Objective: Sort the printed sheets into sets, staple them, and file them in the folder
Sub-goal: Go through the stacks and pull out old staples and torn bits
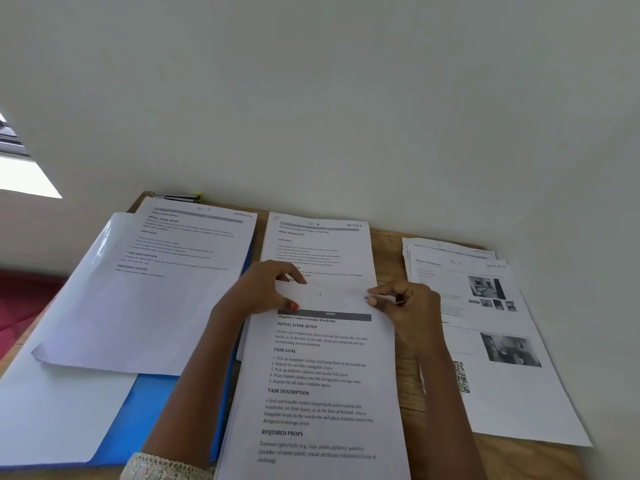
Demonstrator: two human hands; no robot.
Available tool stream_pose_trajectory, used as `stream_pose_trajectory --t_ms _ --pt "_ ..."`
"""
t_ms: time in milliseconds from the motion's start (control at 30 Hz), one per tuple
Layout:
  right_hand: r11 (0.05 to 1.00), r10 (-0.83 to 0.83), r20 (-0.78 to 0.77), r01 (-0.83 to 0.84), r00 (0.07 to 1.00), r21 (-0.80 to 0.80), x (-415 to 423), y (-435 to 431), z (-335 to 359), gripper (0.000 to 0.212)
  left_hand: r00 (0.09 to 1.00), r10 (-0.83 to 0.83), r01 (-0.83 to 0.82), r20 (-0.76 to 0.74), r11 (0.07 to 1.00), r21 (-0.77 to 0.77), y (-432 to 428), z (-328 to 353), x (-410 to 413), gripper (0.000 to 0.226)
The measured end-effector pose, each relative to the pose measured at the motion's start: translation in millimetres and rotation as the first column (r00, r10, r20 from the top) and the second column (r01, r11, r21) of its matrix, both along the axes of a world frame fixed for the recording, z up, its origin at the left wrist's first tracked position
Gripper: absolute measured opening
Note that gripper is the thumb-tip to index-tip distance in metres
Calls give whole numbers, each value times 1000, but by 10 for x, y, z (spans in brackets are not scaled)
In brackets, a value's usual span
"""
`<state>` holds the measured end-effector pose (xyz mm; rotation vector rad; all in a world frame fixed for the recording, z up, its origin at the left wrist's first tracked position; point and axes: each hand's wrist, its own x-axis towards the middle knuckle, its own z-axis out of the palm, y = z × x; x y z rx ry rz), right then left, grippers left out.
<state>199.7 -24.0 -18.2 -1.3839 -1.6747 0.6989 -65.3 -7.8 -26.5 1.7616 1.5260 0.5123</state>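
From the head camera, a wooden desk (388, 258) set against a white wall carries several groups of white printed sheets. Both hands hold the top edge of the nearest set, a thick white stack headed "Organize Clothes Outside Wardrobe" (318, 382), which runs from mid-desk down to the near edge. The left hand (263, 292) has its fingers curled over the stack's top left corner, thumb pressed underneath near the dark heading bar. The right hand (405, 306) pinches the top right corner between thumb and fingertips; something thin and pale seems to lie between them, too small to identify.

Beyond it, toward the far edge, lies a second white printed set (318, 244), partly covered by the held stack. At the right edge a third white set with dark photographs and a QR code (491, 341) is fanned unevenly. On the left, an open blue plastic folder (152, 403) holds a white sheet (166, 278) under a clear sleeve. A dark clip or pen (176, 196) rests at the far left corner.

Risks, as I judge them: the held stack overlaps the set behind, so lifting or squaring it could drag those pages and mix sets. A loose corner grip might let the sheets slip out of line, giving a crooked staple. No stapler is clearly visible.
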Motion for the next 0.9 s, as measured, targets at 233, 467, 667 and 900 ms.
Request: stream_pose_trajectory --t_ms 233,467,667,900 --pt "999 41 -113 -39 993 24 35 -83 -18 24 982 -171 164 -82 983 -85 76 163 143 57" --pt "959 5 108 -35 994 281 53 -133 -124 17 968 -240 234 -79 969 -80 60 146 158 58" --pt "930 -9 174 -56 985 363 49 -153 -88 41 971 -235 237 36 969 -65 1 95 110 49" --pt "888 -16 287 -118 958 444 74 -174 -103 40 975 -205 211 82 975 -74 -25 77 94 46"
